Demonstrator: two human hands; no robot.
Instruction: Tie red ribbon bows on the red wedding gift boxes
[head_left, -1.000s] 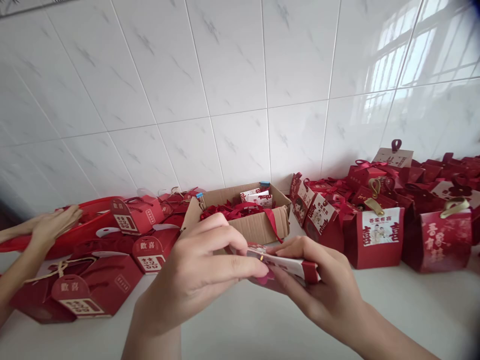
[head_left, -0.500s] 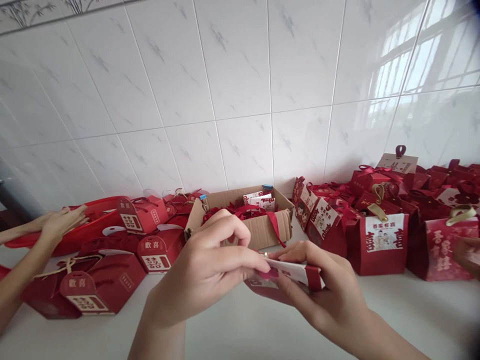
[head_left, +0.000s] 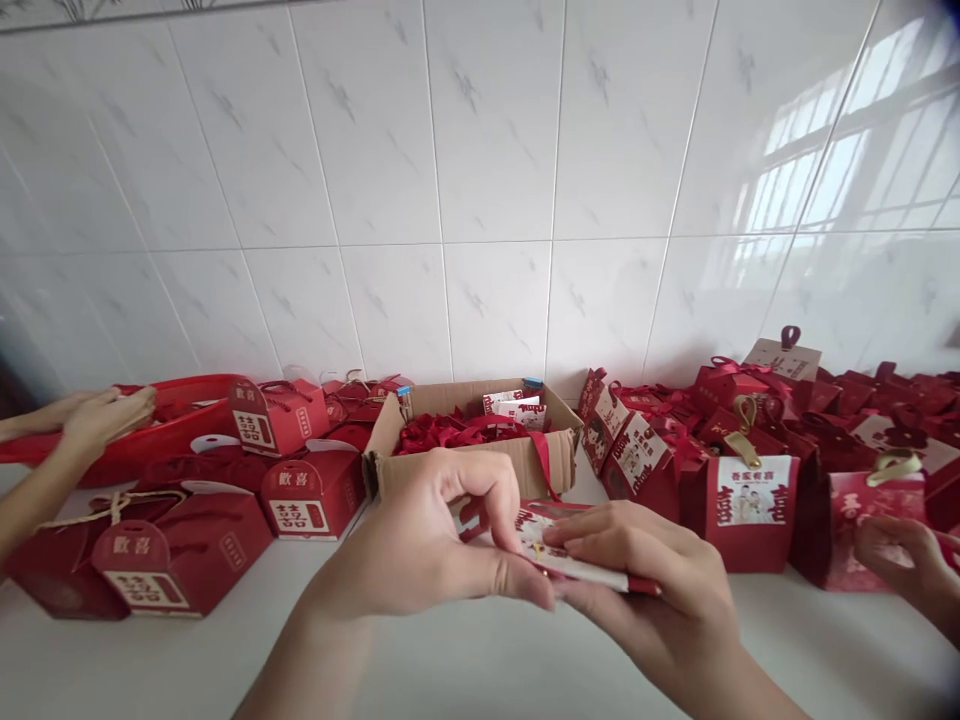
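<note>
A small red and white printed gift box [head_left: 592, 574] lies tilted between my two hands, above the table. My left hand [head_left: 442, 535] closes over its left end, with curled fingers on top and the thumb along the near edge. On the other end, my right hand [head_left: 656, 565] grips the box, fingers flat across the printed face and thumb beneath. Part of the box is hidden by my fingers. Just behind stands an open cardboard box [head_left: 472, 470] holding red ribbons [head_left: 442, 432] and printed cards [head_left: 517, 408].
Finished-looking red boxes [head_left: 187, 550] stand at the left. A person's hands [head_left: 112, 415] reach into a red basin [head_left: 199, 400] there. Red gift bags [head_left: 754, 535] crowd the right side, where another hand [head_left: 907, 565] touches one. A tiled wall [head_left: 495, 180] rises behind the white table [head_left: 465, 660].
The gift box has turned so its printed face shows more. My left fingers have curled down over its end, and my right fingers have flattened across it. The right-hand person's hand has come further into view.
</note>
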